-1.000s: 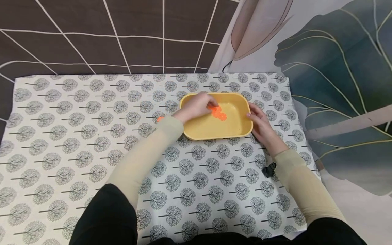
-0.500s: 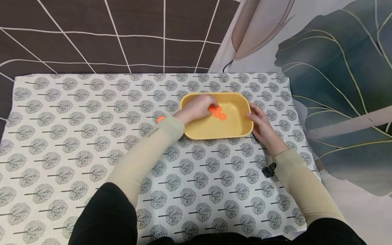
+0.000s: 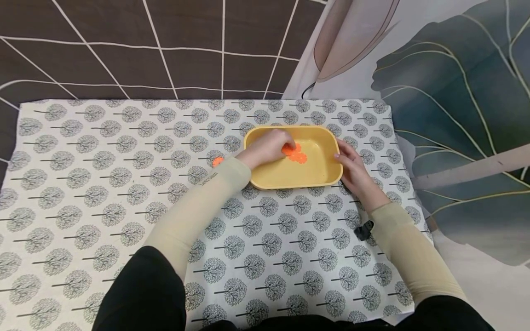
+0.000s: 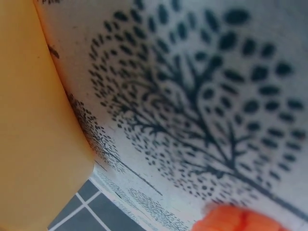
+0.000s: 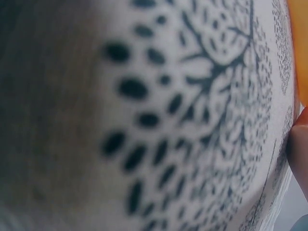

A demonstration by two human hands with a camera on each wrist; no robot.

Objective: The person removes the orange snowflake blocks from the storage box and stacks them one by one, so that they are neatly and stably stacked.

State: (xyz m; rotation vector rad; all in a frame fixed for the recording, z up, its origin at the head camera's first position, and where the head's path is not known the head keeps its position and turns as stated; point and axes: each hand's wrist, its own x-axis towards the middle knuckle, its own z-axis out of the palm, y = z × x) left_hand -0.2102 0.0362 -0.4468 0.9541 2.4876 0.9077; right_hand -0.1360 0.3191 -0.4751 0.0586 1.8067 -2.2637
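Note:
A yellow rectangular basin with rounded corners sits on the patterned cloth. My left hand reaches over its left side, fingertips curled down at the orange flat pieces with scalloped edges on the basin floor. Between the fingertips one of these orange pieces shows, partly covered by the hand. My right hand holds the basin's right wall, thumb at the rim and fingers outside. In the left wrist view the basin's outer wall fills the left side; the right wrist view catches only part of my right hand.
Left of the basin, another orange piece lies on the cloth, partly beside my left sleeve. The tree-print cloth covers the table. A small black object is at my right wrist. Dark gridded fabric hangs behind the far edge.
My left fingers have shifted slightly right and curled further down over the orange pieces. The right hand and the basin have stayed in place.

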